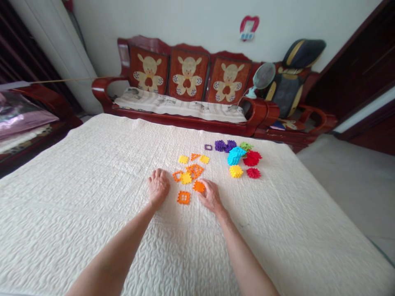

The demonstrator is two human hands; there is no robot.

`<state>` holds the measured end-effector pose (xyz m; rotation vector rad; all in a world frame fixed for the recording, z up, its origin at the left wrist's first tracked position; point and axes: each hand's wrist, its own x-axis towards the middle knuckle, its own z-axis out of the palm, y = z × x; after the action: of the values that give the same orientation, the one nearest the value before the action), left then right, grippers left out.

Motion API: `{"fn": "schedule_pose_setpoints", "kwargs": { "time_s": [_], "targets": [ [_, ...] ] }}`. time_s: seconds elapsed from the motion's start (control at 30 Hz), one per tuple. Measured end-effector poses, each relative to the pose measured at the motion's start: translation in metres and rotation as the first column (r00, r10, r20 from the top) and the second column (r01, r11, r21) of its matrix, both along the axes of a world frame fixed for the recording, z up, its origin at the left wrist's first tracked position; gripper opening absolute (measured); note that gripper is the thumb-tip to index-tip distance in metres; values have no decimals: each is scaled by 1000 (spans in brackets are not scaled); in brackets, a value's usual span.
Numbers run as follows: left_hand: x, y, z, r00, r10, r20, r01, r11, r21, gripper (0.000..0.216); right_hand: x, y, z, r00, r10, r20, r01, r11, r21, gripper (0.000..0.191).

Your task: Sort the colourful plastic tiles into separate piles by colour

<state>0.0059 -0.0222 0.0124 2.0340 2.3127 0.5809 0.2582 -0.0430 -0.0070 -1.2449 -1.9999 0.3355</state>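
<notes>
My left hand (158,187) rests palm down on the cream quilt (92,197), its fingers curled under and nothing showing in them. My right hand (210,195) pinches an orange toothed plastic tile (198,186) that lies on the quilt. Another orange square tile (183,197) lies between the two hands. Just beyond the fingers sits a small cluster of orange and yellow tiles (189,173). Further right is a pile of purple, blue, green, red and yellow tiles (239,158).
A dark red wooden sofa (185,82) with bear-print cushions stands past the quilt's far edge. A small fan (262,78) and a folded seat stand at its right end. A dark cabinet (27,119) is on the left, and grey floor (345,172) on the right.
</notes>
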Motion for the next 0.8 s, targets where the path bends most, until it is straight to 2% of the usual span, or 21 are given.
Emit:
{"fn": "schedule_pose_setpoints", "kwargs": {
  "time_s": [0.1, 0.2, 0.33, 0.43, 0.53, 0.67, 0.8],
  "targets": [
    [0, 0, 0, 1000, 1, -6, -1, 1000, -5, 35, 2, 19, -1, 996, -8, -84, 11, 999, 38, 43],
    [0, 1, -2, 1000, 7, -19, -7, 1000, -2, 34, 5, 57, -4, 985, -125, -115, 133, 989, 67, 39],
    [-1, 1, -3, 999, -2, -39, 3, 1000, 14, 33, 6, 114, -9, 974, -218, -56, 222, 972, 80, 44],
    [-1, 1, -3, 999, -6, -46, 8, 1000, 24, 33, 4, 138, -9, 966, -257, 17, 256, 965, 50, 46],
    [-1, 1, -2, 999, -5, -53, 6, 1000, 14, 33, 3, 144, -6, 956, -288, 48, 290, 957, -34, 39],
    [0, 0, 1, 998, 7, -66, -7, 1000, 8, 33, 7, 139, 0, 960, -281, 2, 279, 953, -121, 30],
    [1, -1, 2, 998, 0, -64, 2, 1000, 17, 32, 17, 128, 1, 933, -359, -31, 347, 919, -185, 35]
  ]
}}
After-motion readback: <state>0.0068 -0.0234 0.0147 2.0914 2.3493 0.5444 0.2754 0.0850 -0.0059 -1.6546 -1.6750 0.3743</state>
